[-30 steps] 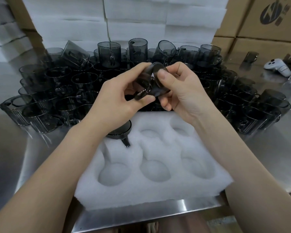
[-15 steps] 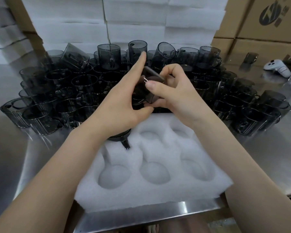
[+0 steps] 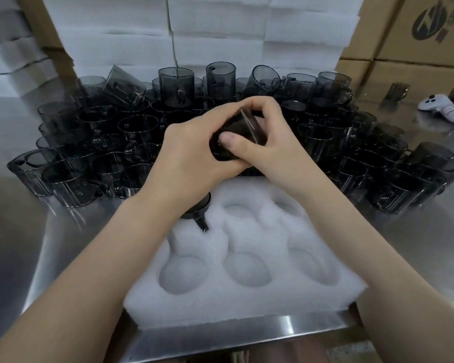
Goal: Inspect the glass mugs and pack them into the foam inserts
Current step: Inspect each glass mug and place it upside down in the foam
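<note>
Mugs (image 3: 102,142) of dark smoked glass crowd the steel surface (image 3: 63,244) across the middle of the frame, some tilted on top of others, right up against the far edge of the foam insert (image 3: 247,297) at lower centre. At centre frame both my hands clasp one glass mug (image 3: 236,132). My left hand (image 3: 189,153) wraps it from the left, and my right hand (image 3: 273,142) curls over its top, thumb pressed on its side. My left wrist hides most of a packed mug (image 3: 198,209) seated in the insert's upper left pocket. My right forearm crosses the upper right pocket. Stacked foam sheets (image 3: 220,35) fill the top of the frame, cardboard boxes (image 3: 417,35) the upper right. A white controller (image 3: 440,108) lies at the right edge.
</note>
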